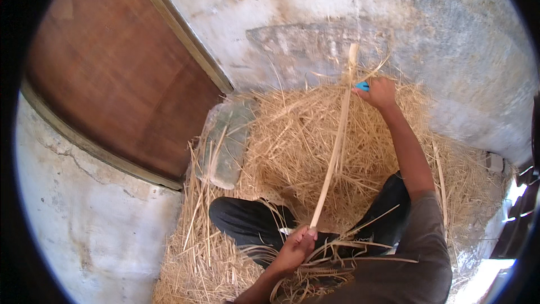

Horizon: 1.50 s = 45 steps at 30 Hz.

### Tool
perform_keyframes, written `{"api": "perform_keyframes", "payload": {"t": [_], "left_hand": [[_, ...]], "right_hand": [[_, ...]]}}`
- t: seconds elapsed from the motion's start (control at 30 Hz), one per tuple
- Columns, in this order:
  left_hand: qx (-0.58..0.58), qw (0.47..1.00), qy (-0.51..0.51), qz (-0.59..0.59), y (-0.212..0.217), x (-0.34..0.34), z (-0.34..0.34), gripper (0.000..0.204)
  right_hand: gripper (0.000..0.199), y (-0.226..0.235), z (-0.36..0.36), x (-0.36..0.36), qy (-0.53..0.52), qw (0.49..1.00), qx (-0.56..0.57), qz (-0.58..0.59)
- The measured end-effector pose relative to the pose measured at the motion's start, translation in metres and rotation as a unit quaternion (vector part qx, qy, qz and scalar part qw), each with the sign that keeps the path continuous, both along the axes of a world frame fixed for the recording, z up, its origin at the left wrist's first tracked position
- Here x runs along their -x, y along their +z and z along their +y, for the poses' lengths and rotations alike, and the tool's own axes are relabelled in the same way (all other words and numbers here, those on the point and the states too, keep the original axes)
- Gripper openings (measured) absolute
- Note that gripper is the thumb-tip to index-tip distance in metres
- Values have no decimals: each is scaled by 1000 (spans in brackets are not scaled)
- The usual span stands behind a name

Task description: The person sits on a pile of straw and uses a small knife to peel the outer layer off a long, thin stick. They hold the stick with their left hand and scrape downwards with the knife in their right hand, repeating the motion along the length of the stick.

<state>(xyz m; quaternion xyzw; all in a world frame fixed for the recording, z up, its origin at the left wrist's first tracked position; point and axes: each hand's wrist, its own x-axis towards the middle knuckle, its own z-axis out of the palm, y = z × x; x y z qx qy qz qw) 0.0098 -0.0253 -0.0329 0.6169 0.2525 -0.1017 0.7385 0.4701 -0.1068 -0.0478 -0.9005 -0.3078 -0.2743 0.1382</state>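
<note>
A long, pale bamboo strip (328, 183) slants away from my lap toward the wall. My left hand (297, 247) is closed round its near end, just above my crossed legs. Out at arm's length, my right hand (379, 92) grips a small blue tool (362, 86) with a black part, which meets the strip near its far end. The fist hides most of that tool, and its edge cannot be made out. Thin shavings (378, 67) stick out beside the strip there. Curled, loose strips (320, 264) lie across my lap near my left hand.
Straw-like shavings (298, 129) cover the floor in a deep heap around my legs. A flat greenish-grey stone slab (230, 146) lies at the left of the heap. Beyond stands a stained, whitewashed wall (450, 39), with a brown door (129, 67) in a wooden frame at the left.
</note>
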Motion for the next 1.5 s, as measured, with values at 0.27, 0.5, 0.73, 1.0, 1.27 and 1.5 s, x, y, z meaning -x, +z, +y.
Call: {"api": "perform_keyframes", "payload": {"t": [0.27,0.5,0.73,1.0,1.27,1.5], "left_hand": [[8,1000,27,-7,6,-3,9,23],[37,998,56,7,2,4,16,23],[13,989,140,-50,-1,-8,33,22],[-19,986,152,-59,1,-9,32,25],[-145,980,119,-70,-2,-6,25,26],[-149,980,99,-92,-3,-9,17,26]], "right_hand": [[77,-6,6,27,174,876,-212,397],[73,10,3,62,293,456,-252,801],[84,-16,29,127,161,857,-101,479],[81,20,34,210,255,932,127,224],[75,13,36,192,268,954,44,126],[74,-9,39,143,244,970,15,2]]}}
